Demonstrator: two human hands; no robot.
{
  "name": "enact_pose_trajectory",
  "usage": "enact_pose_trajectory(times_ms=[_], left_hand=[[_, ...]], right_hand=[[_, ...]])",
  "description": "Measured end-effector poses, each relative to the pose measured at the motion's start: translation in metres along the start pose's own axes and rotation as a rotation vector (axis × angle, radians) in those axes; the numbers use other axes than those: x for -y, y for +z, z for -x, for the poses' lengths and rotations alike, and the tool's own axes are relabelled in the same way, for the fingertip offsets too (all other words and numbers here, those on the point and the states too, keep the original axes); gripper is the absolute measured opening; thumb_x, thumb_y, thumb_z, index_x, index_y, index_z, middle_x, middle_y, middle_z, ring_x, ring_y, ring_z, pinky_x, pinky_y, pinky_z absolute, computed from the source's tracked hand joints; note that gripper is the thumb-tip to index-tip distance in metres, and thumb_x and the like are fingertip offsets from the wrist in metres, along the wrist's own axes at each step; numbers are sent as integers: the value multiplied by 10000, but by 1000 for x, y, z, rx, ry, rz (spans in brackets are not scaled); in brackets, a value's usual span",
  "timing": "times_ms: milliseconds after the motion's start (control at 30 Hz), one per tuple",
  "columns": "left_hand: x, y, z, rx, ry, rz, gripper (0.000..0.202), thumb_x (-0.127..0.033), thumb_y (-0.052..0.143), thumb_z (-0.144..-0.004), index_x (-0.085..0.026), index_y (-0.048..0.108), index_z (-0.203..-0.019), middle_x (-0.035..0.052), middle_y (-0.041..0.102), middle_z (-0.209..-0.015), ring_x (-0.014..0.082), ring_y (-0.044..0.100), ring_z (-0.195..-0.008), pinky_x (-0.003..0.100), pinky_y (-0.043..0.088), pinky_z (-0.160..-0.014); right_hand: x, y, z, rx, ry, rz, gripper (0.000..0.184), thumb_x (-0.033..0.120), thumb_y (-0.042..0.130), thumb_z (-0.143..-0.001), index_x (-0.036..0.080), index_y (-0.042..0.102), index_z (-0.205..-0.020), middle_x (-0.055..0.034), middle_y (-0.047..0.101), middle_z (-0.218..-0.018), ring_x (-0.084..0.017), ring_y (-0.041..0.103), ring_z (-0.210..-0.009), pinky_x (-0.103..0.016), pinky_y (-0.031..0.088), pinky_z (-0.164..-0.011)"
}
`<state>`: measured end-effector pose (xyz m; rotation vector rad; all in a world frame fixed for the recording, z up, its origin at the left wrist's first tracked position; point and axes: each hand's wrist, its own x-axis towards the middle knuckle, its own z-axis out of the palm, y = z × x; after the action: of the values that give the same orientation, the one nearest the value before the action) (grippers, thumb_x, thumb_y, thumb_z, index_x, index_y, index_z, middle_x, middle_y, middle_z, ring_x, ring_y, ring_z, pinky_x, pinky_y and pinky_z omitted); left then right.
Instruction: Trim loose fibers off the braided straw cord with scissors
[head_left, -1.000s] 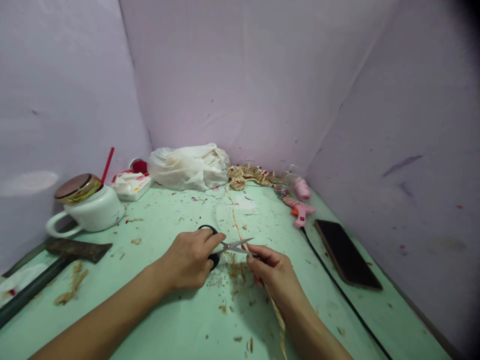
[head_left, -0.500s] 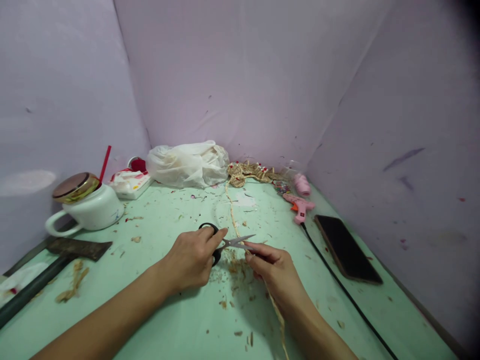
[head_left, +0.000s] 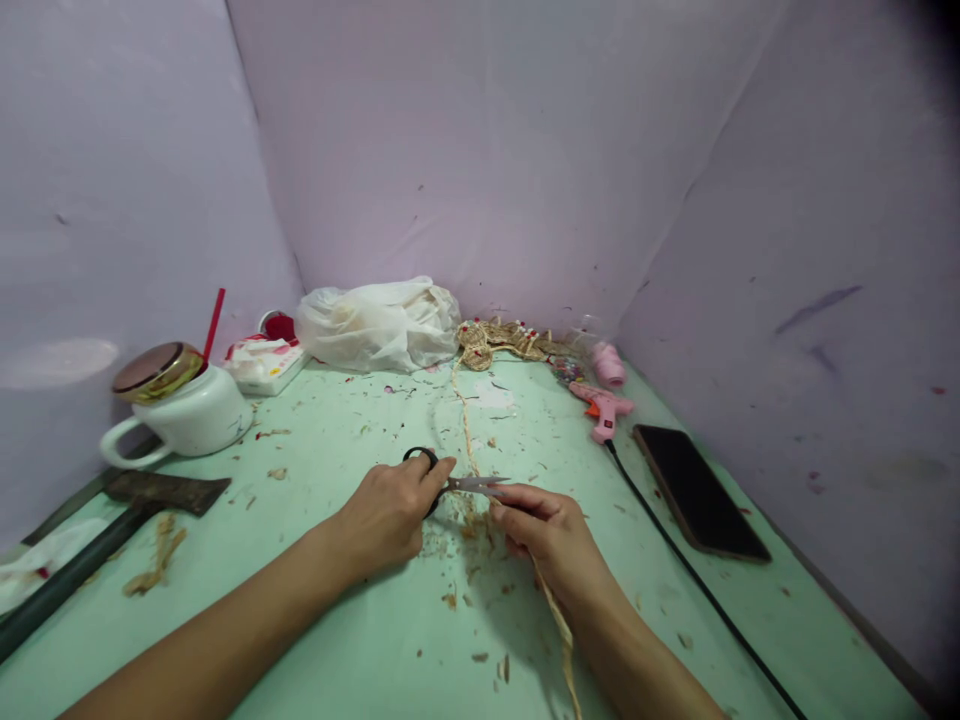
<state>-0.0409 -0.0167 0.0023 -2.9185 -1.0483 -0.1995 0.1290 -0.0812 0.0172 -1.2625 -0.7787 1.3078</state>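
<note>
Left hand [head_left: 382, 515] clamped on black-handled scissors [head_left: 450, 484], blades nearly together at the straw braid [head_left: 469, 440]; right hand [head_left: 551, 535] pinching that braid above the green table [head_left: 337, 640].

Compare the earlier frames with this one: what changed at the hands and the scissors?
The scissors blades, spread around the braided straw cord a second ago, have closed to nearly shut on it. The left hand squeezed the black handles; the right hand kept pinching the cord just beside the blades. The mug, glue gun and phone stayed put on the green table.
</note>
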Motion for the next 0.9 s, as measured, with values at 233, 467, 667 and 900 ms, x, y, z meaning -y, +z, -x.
enact_pose_trajectory(times_ms=[233,467,667,900], left_hand=[[3,-8,-4,-179,-155,561,401,-93,423,-684,-217,535,-1048,18,621,-797,148,562,-705,241,424,-644],[6,-16,-14,-339,-654,1331,393,-263,635,-596,-115,532,-945,-19,543,-546,105,510,-464,182,335,-390],[-8,-5,-17,-287,-771,1626,425,-229,669,-570,-125,509,-950,24,609,-597,97,518,-439,155,250,-343],[-22,-1,-19,-266,-700,1761,420,-183,663,-561,-137,515,-952,-1,600,-599,86,510,-447,163,273,-367]], right_hand=[[-6,-3,-7,-20,36,-100,215,205,672,-523,137,682,-726,64,416,-390,-61,299,-380,-221,214,-398],[-5,-3,-8,19,66,-17,260,299,705,-521,140,655,-721,56,473,-444,-54,334,-372,-210,242,-390],[-12,-3,-8,76,50,88,269,390,691,-560,136,615,-604,61,417,-401,-54,286,-389,-209,185,-395],[-14,1,-5,165,39,178,228,352,664,-598,133,597,-602,55,426,-435,-60,326,-407,-210,222,-416]])
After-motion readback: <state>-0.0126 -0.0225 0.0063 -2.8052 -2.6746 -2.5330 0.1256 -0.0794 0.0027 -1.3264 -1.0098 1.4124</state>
